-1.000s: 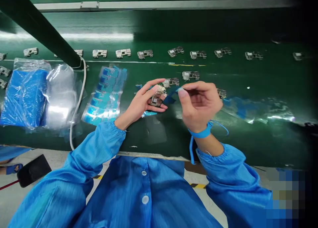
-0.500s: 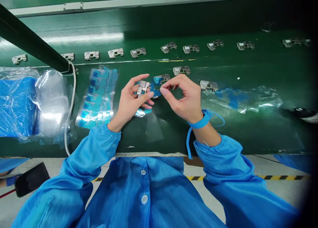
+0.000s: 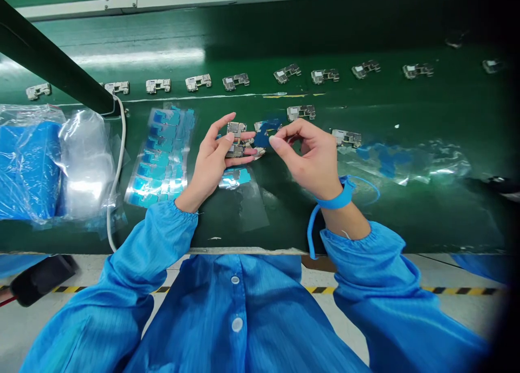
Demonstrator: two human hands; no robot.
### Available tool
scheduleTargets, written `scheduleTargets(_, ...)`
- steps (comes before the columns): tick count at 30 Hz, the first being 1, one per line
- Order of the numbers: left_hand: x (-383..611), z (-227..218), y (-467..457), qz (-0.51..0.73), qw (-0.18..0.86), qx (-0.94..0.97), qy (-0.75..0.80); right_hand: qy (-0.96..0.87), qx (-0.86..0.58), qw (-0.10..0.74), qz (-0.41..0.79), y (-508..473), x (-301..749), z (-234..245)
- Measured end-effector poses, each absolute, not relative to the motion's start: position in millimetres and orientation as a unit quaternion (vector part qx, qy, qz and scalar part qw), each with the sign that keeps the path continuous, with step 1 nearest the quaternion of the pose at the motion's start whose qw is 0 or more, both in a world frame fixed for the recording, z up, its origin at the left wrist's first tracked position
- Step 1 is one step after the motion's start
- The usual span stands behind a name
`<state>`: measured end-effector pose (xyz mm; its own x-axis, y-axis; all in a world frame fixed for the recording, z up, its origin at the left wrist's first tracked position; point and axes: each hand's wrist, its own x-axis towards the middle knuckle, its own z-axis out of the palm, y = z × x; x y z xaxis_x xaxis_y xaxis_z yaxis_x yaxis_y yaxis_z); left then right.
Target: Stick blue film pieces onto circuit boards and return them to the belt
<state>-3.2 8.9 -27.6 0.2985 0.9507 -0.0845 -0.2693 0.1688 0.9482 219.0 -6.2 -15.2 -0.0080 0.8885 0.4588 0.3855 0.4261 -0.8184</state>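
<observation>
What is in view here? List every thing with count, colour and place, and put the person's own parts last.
belt: one, dark green, runs across the whole view.
metal parts in the far row: about twelve, silver, lined up along the back of the belt.
nearer metal parts: two, silver, lying behind and to the right of the hands.
sticker sheet: one, clear with blue stickers, left of the hands.
plastic bags: two, one with blue contents and one clear, far left.
cable: one, white, beside the bags.
clear film: one, with blue patches, right side.
beam: one, dark, upper left.
wrist strap: one, blue, with coiled cord, right wrist.
left hand: holds a small metal part.
right hand: pinches a blue sticker.
sleeves: two, blue.
</observation>
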Motion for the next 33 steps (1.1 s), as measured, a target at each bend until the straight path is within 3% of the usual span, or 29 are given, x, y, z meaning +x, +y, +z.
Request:
scheduleTargets(3, -5.4, -26.2, 9.8, 0.46, 0.662, 0.459, 0.373, -0.64, -0.459, 0.52, 0.329, -5.3, 217.9, -16.4)
scheduleTargets(5, -6.5, -25.6, 10.4, 0.453, 0.662, 0.468, 0.37, -0.649, -0.446, 0.529, 0.316, -5.7, 216.8, -18.6)
scheduleTargets(8, -7.2, -25.7, 11.1, 0.451, 0.666, 0.468, 0.367, -0.717, -0.419, 0.53, 0.173, -9.1, 218.0, -23.0)
scheduleTargets(11, -7.2, -25.1, 11.4, 0.465, 0.66, 0.464, 0.366, -0.803, -0.361, 0.473, 0.032, -15.3, 222.3, -24.3)
scheduleTargets(16, -8.0, -23.2, 11.6, 0.47, 0.649, 0.474, 0.365, -0.856, -0.253, 0.449, -0.052, -23.9, 220.5, -15.7)
scheduleTargets(18, -8.3, -24.3, 11.8, 0.462, 0.649, 0.48, 0.367, -0.838, -0.271, 0.474, -0.008, -24.9, 213.8, -13.1)
scheduleTargets(21, -7.5, -26.3, 10.7, 0.447, 0.649, 0.493, 0.368, -0.763, -0.365, 0.513, 0.149, -25.0, 202.8, -13.5)
scheduleTargets(25, -4.1, -24.0, 6.0, 0.424, 0.654, 0.508, 0.367, -0.659, -0.446, 0.485, 0.364, -23.7, 198.3, -19.2)
scheduleTargets(33, -0.4, -16.0, 2.3, 0.412, 0.648, 0.517, 0.378, -0.621, -0.453, 0.476, 0.428, -21.7, 202.5, -23.5)
